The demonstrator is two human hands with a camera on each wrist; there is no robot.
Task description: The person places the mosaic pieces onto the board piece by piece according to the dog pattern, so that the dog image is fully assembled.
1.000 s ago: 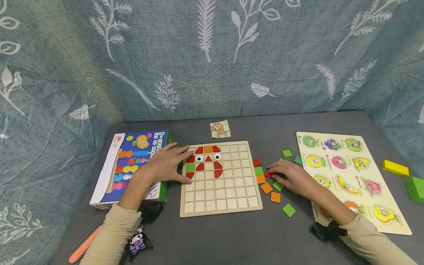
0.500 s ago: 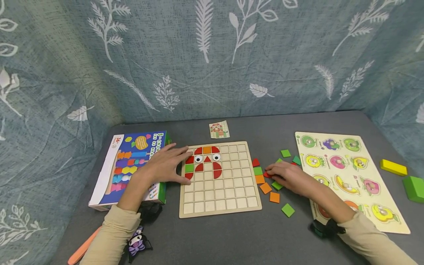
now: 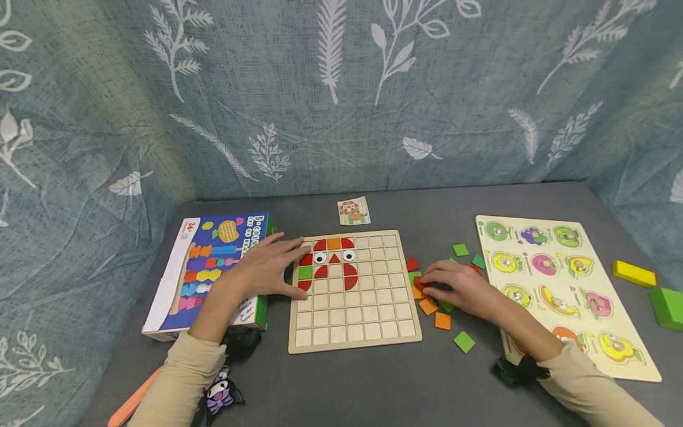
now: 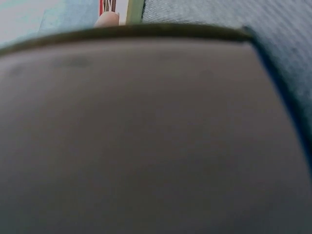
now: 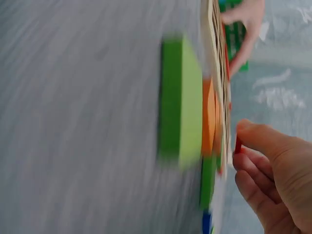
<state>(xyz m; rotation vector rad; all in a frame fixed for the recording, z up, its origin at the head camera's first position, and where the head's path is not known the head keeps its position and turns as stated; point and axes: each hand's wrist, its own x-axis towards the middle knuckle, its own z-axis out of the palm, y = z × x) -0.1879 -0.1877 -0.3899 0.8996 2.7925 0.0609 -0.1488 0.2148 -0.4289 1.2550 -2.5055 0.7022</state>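
Note:
A wooden grid board (image 3: pixel 349 320) lies mid-table, with red, orange and green tiles plus two eye tiles set in its upper left cells. My left hand (image 3: pixel 265 267) rests at the board's left edge, thumb and fingers spread and touching it. To the right of the board, my right hand (image 3: pixel 459 284) pinches a red tile (image 5: pixel 238 144) between thumb and fingers, above the loose tiles. Orange (image 3: pixel 442 321) and green tiles (image 3: pixel 464 341) lie around and below that hand, some partly hidden by it. A dark surface fills most of the left wrist view.
A small picture card (image 3: pixel 354 211) lies behind the board. At left stands a toy box (image 3: pixel 213 267), near an orange stick (image 3: pixel 133 400) and a purple-black charm (image 3: pixel 220 394). A fruit puzzle board (image 3: pixel 539 237) lies at right, beside yellow (image 3: pixel 634 273) and green blocks (image 3: pixel 668 308).
My right hand has picked up the red tile and moved slightly left, toward the board. My left hand stays at the board's edge.

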